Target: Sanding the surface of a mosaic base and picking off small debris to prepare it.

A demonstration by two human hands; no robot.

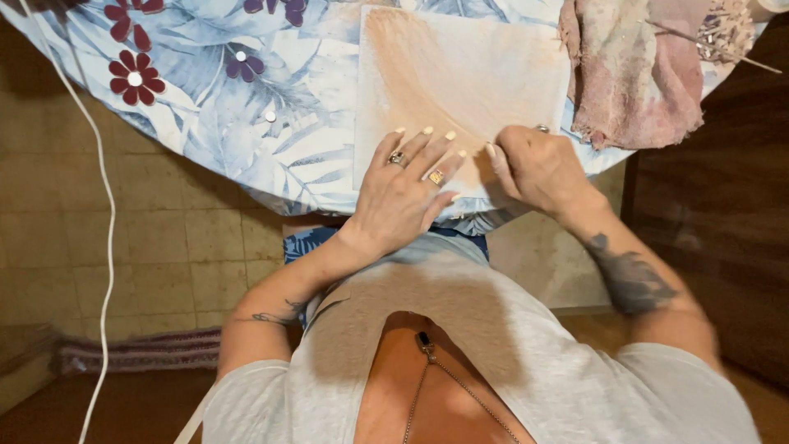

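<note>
Pale, peach-stained and chalky, the square board [460,82] lies flat on the round table [205,140], directly ahead of both hands, its near edge running left to right at the table's rim, close to the person's body. The left hand [407,193] lies open and flat on the board's near edge, fingers spread and pointing away, two rings showing. The right hand [538,168] is curled at the board's near right corner, fingers bent inward as if pinching or pressing something small; what it holds, if anything, cannot be told. Both hands touch the board, so neither is clearly nearer, though the left covers more of it. The board looks stiff and matt, dusted with orange-brown smears that fade to white at the left. The table wears a glossy cloth printed with blue leaves and dark red flowers. Just right of the board a crumpled, stained pinkish rag [637,74] lies. A white cable [105,205] hangs to the tiled floor [164,255] on the left.
</note>
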